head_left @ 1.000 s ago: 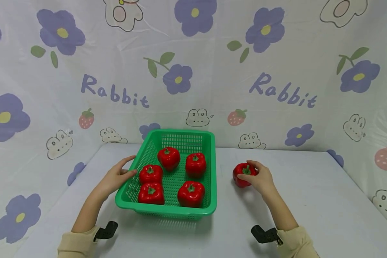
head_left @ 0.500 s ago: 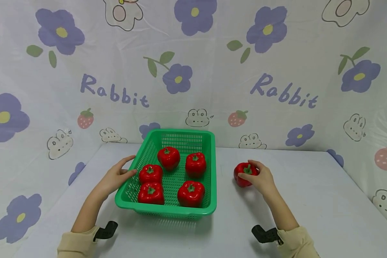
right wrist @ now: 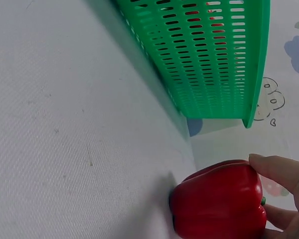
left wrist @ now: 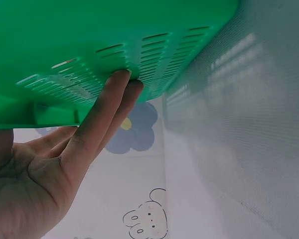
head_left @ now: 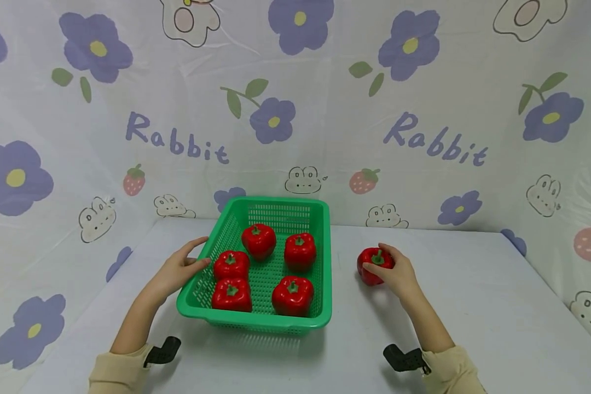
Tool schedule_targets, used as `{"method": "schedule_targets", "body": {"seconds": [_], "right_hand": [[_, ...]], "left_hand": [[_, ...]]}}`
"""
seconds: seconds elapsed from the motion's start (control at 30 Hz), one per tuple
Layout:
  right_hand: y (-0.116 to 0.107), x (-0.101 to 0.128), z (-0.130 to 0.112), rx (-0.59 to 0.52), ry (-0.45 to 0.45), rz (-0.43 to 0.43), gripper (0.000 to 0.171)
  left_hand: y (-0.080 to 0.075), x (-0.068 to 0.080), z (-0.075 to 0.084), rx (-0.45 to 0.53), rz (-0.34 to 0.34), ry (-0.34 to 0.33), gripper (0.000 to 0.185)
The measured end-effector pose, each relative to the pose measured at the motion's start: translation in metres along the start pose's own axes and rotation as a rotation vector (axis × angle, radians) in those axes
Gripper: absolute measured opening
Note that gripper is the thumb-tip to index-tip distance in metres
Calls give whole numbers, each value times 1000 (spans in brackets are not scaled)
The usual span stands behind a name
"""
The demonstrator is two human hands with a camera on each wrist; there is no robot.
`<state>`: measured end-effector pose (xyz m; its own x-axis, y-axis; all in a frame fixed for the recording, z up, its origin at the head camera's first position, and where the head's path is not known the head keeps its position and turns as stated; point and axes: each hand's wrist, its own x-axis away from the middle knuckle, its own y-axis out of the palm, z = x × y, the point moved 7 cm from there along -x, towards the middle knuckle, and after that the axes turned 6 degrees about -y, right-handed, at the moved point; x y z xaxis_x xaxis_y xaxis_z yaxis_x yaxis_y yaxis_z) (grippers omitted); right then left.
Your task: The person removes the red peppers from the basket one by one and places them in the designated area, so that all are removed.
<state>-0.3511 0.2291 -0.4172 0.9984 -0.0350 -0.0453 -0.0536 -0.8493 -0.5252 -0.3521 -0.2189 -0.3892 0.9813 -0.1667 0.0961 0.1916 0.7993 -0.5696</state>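
Observation:
A green slotted basket [head_left: 325,257] stands mid-table and holds several red bell peppers [head_left: 292,295]. My left hand [head_left: 179,269] lies against the basket's left wall, straight fingers [left wrist: 107,107] touching the slotted side [left wrist: 154,59]. To the right of the basket a lone red pepper [head_left: 369,267] sits on the table, and my right hand [head_left: 396,272] curls its fingers round it. In the right wrist view the same pepper [right wrist: 219,204] rests on the table with fingertips [right wrist: 276,167] over its top, the basket wall [right wrist: 209,59] beyond it.
The white table [head_left: 473,306] ends at a flower-and-rabbit printed cloth backdrop [head_left: 325,109] behind and at both sides. Bare tabletop lies right of the lone pepper and in front of the basket.

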Motion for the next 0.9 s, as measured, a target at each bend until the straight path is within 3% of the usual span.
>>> {"method": "schedule_targets", "body": {"seconds": [0.9], "right_hand": [[-8, 4, -17, 9, -44, 29, 70]], "left_hand": [[-1, -1, -3, -10, 7, -6, 65]]}}
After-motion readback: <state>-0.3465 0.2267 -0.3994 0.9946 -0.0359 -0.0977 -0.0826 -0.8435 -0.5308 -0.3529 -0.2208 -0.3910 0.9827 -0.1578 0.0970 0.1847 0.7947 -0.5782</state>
